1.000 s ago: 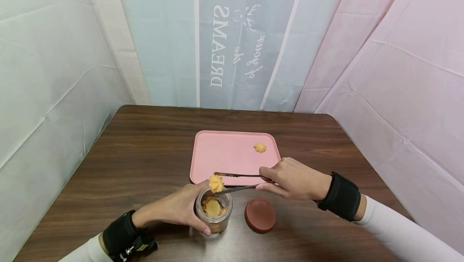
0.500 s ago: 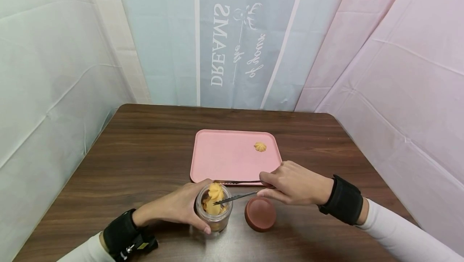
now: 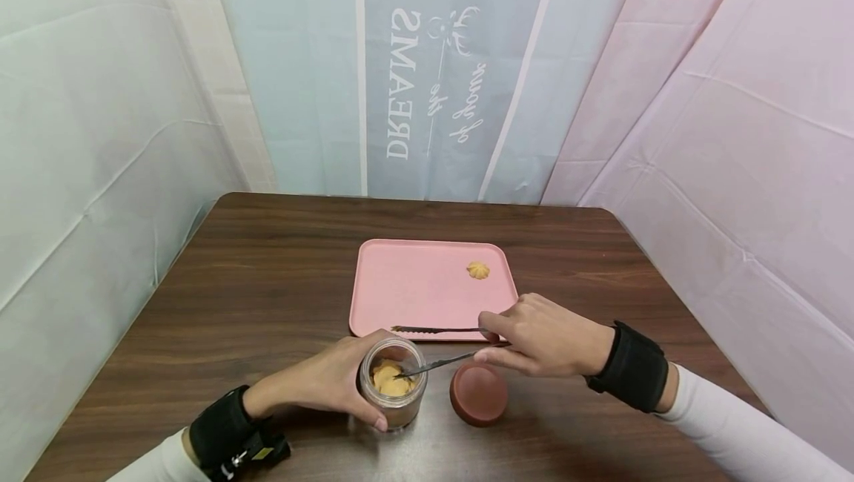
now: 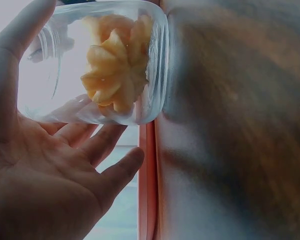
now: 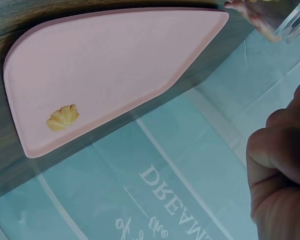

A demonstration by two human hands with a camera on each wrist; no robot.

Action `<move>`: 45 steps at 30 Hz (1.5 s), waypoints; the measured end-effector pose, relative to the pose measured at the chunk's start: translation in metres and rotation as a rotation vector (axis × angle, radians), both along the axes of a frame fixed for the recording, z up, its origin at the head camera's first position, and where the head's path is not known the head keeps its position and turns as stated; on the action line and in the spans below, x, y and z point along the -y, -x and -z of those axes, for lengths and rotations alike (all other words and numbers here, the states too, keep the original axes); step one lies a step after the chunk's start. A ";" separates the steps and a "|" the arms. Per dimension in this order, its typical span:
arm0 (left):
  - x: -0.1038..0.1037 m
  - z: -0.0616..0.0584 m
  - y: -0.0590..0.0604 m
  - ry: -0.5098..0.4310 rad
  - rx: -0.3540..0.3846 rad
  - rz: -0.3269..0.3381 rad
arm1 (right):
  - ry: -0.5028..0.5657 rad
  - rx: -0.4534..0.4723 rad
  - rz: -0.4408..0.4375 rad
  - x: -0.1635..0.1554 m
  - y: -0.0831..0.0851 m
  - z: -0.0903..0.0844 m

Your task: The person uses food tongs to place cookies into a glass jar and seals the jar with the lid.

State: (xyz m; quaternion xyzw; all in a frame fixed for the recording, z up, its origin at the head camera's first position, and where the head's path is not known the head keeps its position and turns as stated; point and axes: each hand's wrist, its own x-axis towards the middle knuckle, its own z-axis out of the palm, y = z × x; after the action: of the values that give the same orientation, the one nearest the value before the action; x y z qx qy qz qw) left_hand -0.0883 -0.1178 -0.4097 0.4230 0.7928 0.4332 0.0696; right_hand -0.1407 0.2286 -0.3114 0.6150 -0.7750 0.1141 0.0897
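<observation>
My left hand (image 3: 343,382) grips a clear glass jar (image 3: 394,385) standing on the table near the front edge. Several yellow swirl cookies (image 3: 389,379) lie inside it; in the left wrist view one cookie (image 4: 115,75) presses against the glass, with my fingers (image 4: 97,145) wrapped round the jar (image 4: 65,100). My right hand (image 3: 492,335) pinches metal tongs (image 3: 437,331), whose arms are spread. The lower arm's tip (image 3: 402,375) reaches into the jar mouth and holds nothing. One cookie (image 3: 477,270) lies on the pink tray (image 3: 414,289), also seen as the cookie (image 5: 63,117) in the right wrist view.
A round brown lid (image 3: 478,393) lies on the dark wooden table (image 3: 267,282) just right of the jar, under my right hand. Pale cloth walls close in the table on three sides. The tray (image 5: 115,60) sits just behind the jar.
The tongs carried a cookie down into the jar and let it go; their arms have spread apart. My left hand and the jar have stayed in place.
</observation>
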 end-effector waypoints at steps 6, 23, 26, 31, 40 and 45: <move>0.000 -0.002 0.000 -0.017 0.014 0.015 | 0.006 0.009 0.036 -0.004 0.004 0.000; 0.000 -0.001 -0.001 -0.014 0.050 0.012 | 0.050 0.037 0.146 -0.018 0.020 0.005; 0.000 -0.001 -0.001 -0.013 0.046 0.010 | 0.050 0.041 0.171 -0.021 0.023 0.005; 0.000 0.000 -0.001 -0.006 0.055 0.003 | 0.038 0.053 0.223 -0.027 0.029 0.005; 0.001 0.000 -0.002 -0.004 0.070 0.000 | 0.008 0.072 0.317 -0.039 0.039 0.009; 0.001 0.000 -0.001 -0.006 0.076 0.000 | 0.016 0.052 0.347 -0.046 0.045 0.012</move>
State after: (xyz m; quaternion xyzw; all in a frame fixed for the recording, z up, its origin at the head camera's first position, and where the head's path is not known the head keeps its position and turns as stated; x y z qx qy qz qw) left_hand -0.0869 -0.1185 -0.4098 0.4065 0.7882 0.4514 0.0987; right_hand -0.1853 0.2744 -0.3236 0.4681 -0.8707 0.1191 0.0928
